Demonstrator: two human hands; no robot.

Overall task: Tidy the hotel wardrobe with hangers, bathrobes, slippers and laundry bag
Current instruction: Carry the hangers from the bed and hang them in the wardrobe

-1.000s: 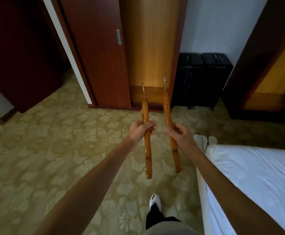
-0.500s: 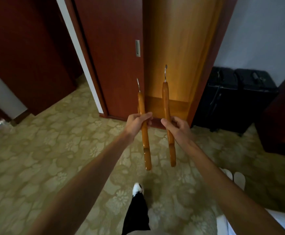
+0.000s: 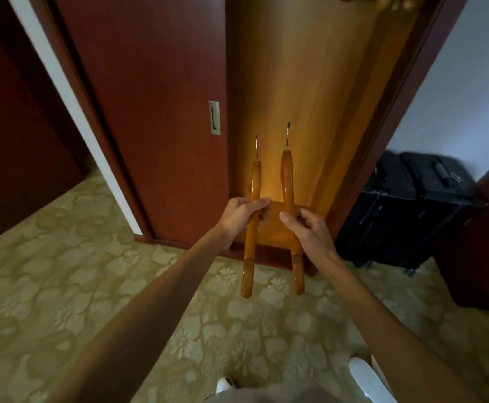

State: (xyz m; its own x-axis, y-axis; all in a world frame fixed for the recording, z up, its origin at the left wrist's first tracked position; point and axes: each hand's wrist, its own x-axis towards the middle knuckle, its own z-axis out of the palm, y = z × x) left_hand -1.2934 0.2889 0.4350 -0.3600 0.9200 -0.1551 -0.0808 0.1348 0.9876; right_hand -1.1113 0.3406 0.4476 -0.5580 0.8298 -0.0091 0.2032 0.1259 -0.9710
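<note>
Hangers fill both hands right now. The left hand [image 3: 242, 215] grips one wooden hanger [image 3: 250, 228] around its middle, and the right hand [image 3: 307, 228] grips a second wooden hanger [image 3: 291, 225] the same way, fingers curled tight on each. Both hangers are held side by side, a little apart, with their metal hooks pointing up toward the open wardrobe [image 3: 301, 97] just ahead. Its sliding door [image 3: 156, 112] is pushed to the left, so the wooden inside shows. High at the top edge something gold peeks in (maybe more hangers, but it is too cut off to tell). A black suitcase [image 3: 406, 207] stands on the floor to the right of the wardrobe. The job looks like it is only starting: these two hangers are not hung yet, and no bathrobes, slippers or laundry bag can be seen inside. Hanging the hangers up seems like the next thing to do.
</note>
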